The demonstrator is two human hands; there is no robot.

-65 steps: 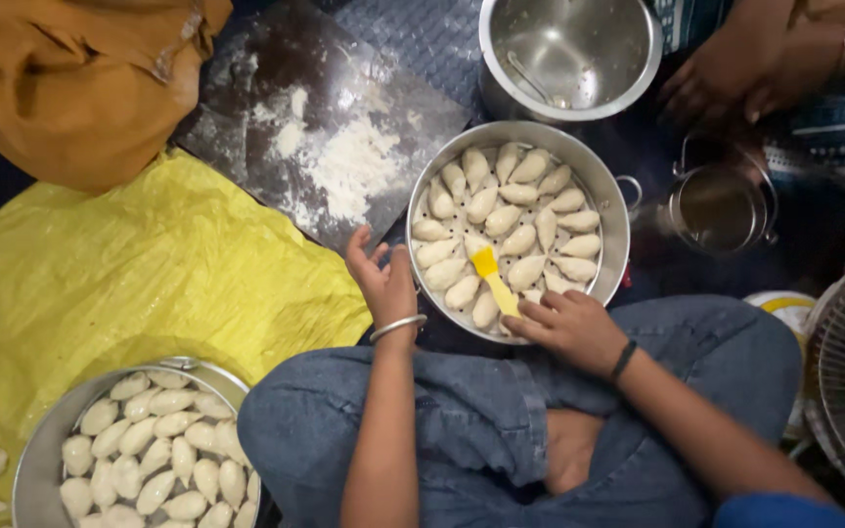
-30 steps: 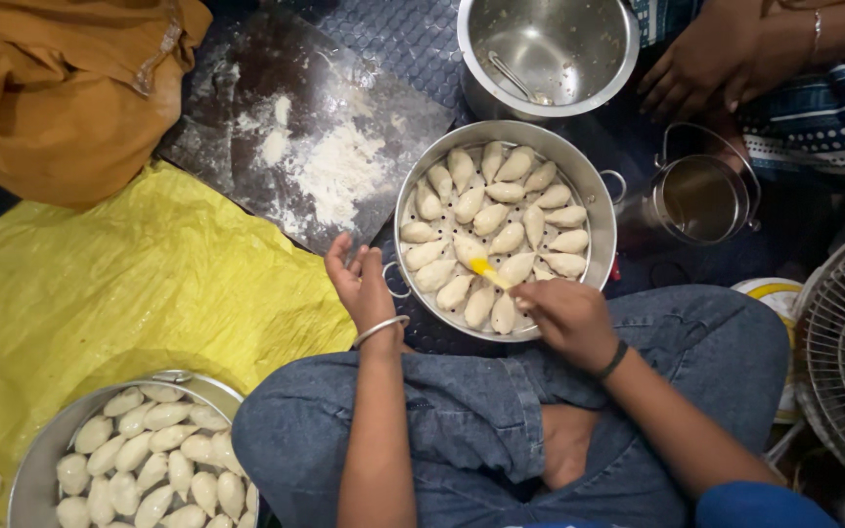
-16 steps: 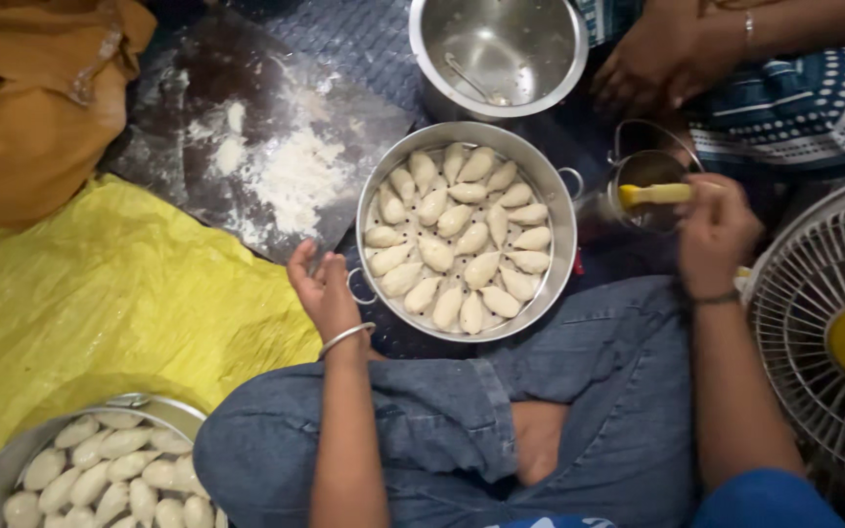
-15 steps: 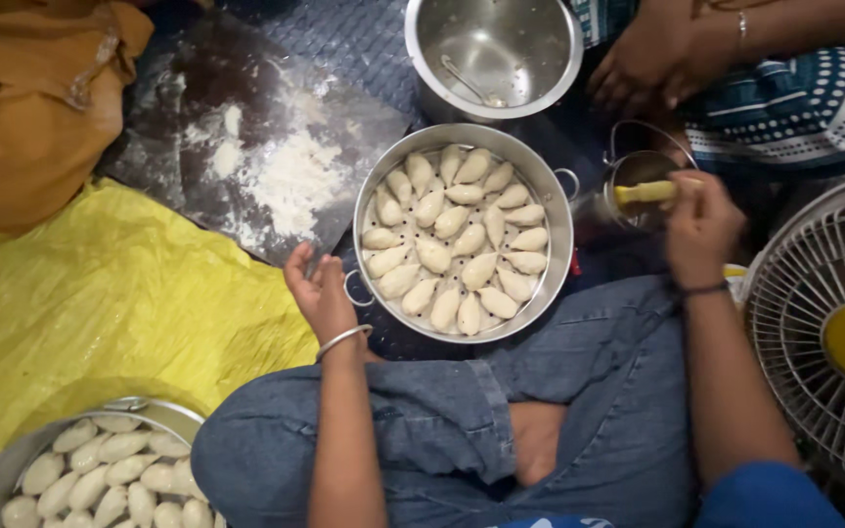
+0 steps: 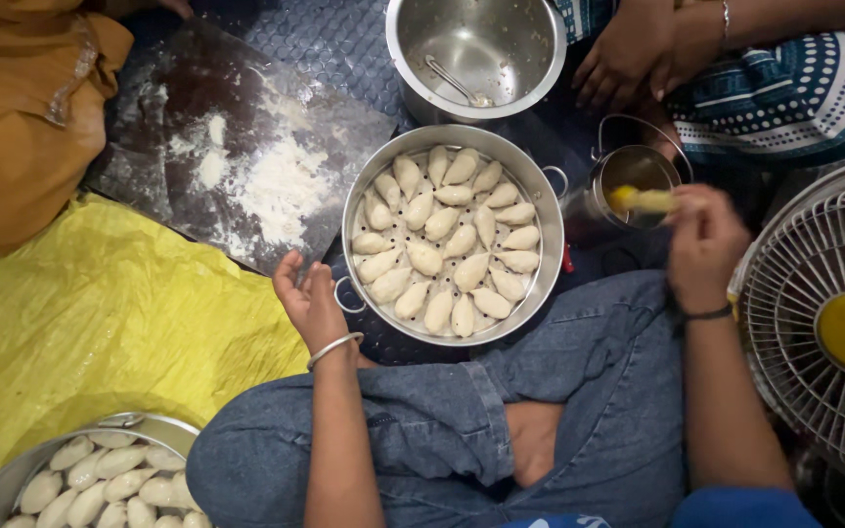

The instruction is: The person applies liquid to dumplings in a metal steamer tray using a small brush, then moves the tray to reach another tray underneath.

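A round perforated steel steamer tray (image 5: 546, 284) in front of my crossed legs holds several pale crescent dumplings (image 5: 442, 223). My left hand (image 5: 311, 298) rests open, palm up, beside the tray's left handle. My right hand (image 5: 704, 244) is closed on a yellow pastry brush (image 5: 644, 200), whose head is over a small steel pot (image 5: 628, 179) to the right of the tray.
An empty steel bowl (image 5: 476, 49) with a spoon stands behind the tray. A floured dark board (image 5: 237, 166) lies at the left, on a yellow sheet (image 5: 80, 323). A second tray of dumplings (image 5: 100, 479) is at bottom left. A fan (image 5: 828, 323) stands at the right. Another person's hands (image 5: 638, 54) are at top right.
My right hand lifted the brush off the dumplings and carried it right to the small pot. My left hand stayed by the tray's left rim.
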